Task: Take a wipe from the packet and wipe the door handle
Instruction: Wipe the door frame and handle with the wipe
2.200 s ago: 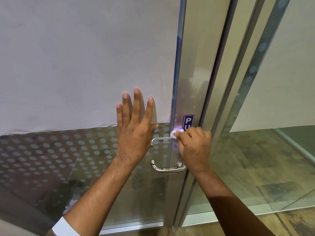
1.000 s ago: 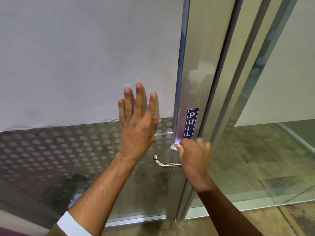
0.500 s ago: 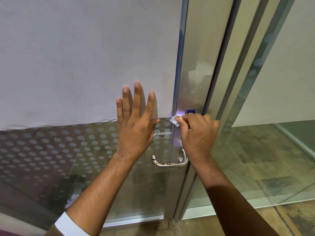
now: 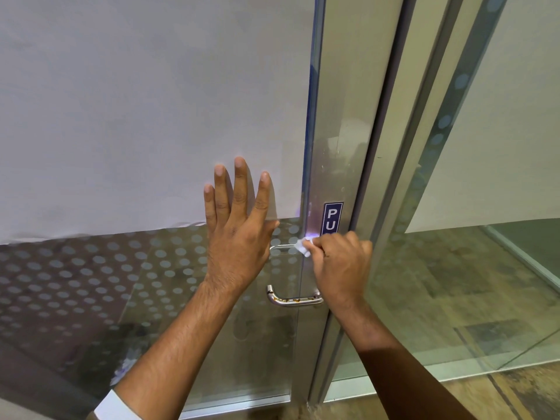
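The PULL sign's [image 4: 332,219] lower letters and the door handle's [image 4: 295,299] upright bar are hidden by the right hand [image 4: 341,268].

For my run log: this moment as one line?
left hand flat on glass door | right hand rubbing wipe on handle

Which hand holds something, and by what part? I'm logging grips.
The right hand pinches a bunched white wipe in its fingertips. The left hand holds nothing.
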Demonstrator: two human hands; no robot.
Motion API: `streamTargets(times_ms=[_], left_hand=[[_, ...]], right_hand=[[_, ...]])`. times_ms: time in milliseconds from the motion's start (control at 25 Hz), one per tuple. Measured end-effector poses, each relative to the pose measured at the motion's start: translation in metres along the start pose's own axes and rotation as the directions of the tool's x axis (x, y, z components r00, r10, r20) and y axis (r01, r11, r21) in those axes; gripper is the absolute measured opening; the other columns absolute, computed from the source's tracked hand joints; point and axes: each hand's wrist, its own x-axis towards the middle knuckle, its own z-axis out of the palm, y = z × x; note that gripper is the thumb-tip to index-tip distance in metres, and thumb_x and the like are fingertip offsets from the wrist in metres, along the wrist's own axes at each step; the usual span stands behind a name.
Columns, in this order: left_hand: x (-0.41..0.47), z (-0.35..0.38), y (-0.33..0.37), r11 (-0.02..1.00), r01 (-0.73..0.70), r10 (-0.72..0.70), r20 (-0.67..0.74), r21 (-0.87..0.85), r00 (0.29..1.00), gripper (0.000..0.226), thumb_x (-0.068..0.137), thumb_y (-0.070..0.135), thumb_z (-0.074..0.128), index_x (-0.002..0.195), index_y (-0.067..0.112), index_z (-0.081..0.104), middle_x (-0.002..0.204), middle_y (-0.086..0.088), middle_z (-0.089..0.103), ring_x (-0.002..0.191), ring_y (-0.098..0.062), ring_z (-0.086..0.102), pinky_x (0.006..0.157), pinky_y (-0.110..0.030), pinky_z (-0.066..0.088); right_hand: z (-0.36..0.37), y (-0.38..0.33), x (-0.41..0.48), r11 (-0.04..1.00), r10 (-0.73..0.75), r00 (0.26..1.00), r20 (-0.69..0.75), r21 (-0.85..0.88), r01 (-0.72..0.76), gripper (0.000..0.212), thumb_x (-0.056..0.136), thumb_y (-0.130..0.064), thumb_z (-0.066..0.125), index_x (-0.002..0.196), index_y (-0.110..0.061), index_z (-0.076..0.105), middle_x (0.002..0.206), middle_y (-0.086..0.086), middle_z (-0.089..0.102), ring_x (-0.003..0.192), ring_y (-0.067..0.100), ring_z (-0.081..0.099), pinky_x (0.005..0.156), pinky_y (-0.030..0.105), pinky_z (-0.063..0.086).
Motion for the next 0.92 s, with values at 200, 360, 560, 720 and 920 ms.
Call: streamTargets(times_ms=[200, 360, 560, 720, 920], left_hand=[[0.000, -0.001, 0.000, 1.000, -0.002, 0.002, 0.011, 0.002, 1.000, 0.089, 0.102, 0.038, 0.074, 0.169, 0.010, 0.023, 0.174, -0.032, 0.012, 0.160, -0.056, 0.006, 0.132, -0.063, 0.002], [-0.001, -0.003, 0.000, 1.000, -0.005, 0.005, 0.010, 0.002, 1.000, 0.085, 0.104, 0.037, 0.071, 0.169, 0.010, 0.024, 0.174, -0.032, 0.012, 0.160, -0.057, 0.009, 0.132, -0.063, 0.003], [0.000, -0.002, 0.000, 1.000, 0.000, 0.000, 0.014, 0.001, 1.000, 0.086, 0.103, 0.038, 0.071, 0.169, 0.010, 0.023, 0.174, -0.033, 0.013, 0.159, -0.058, 0.010, 0.131, -0.064, 0.003], [0.000, -0.001, -0.001, 1.000, 0.000, 0.000, 0.016, 0.003, 1.000, 0.087, 0.103, 0.039, 0.071, 0.169, 0.010, 0.024, 0.173, -0.034, 0.014, 0.159, -0.059, 0.011, 0.131, -0.064, 0.004], [0.000, -0.002, 0.000, 1.000, 0.003, -0.003, 0.020, -0.004, 1.000, 0.086, 0.103, 0.038, 0.072, 0.169, 0.010, 0.025, 0.174, -0.033, 0.013, 0.159, -0.058, 0.011, 0.131, -0.065, 0.005]], right_hand=[[-0.031, -0.023, 0.043, 0.993, 0.050, 0.991, -0.125, 0.116, -0.035, 0.019, 0.090, -0.038, 0.078, 0.079, -0.023, 0.073, 0.073, -0.008, 0.071, 0.077, 0.020, 0.056, 0.070, 0.033, 0.024], [-0.050, -0.033, 0.071, 0.977, 0.100, 0.982, -0.158, 0.205, -0.067, 0.018, 0.090, -0.037, 0.077, 0.082, -0.021, 0.073, 0.076, -0.008, 0.071, 0.080, 0.017, 0.056, 0.074, 0.029, 0.025], [-0.041, -0.030, 0.060, 0.973, 0.033, 0.981, -0.189, 0.230, 0.011, 0.020, 0.093, -0.031, 0.075, 0.081, -0.016, 0.069, 0.075, 0.000, 0.068, 0.071, 0.021, 0.057, 0.063, 0.037, 0.046], [-0.006, -0.009, 0.015, 0.990, -0.024, 0.996, -0.086, 0.139, 0.036, 0.023, 0.096, -0.035, 0.069, 0.080, -0.018, 0.067, 0.075, 0.000, 0.065, 0.069, 0.024, 0.058, 0.062, 0.040, 0.045], [-0.001, -0.002, 0.000, 0.995, -0.011, 0.999, -0.034, 0.094, 0.014, 0.025, 0.096, -0.037, 0.070, 0.078, -0.020, 0.067, 0.073, -0.002, 0.066, 0.070, 0.025, 0.057, 0.063, 0.040, 0.043]])
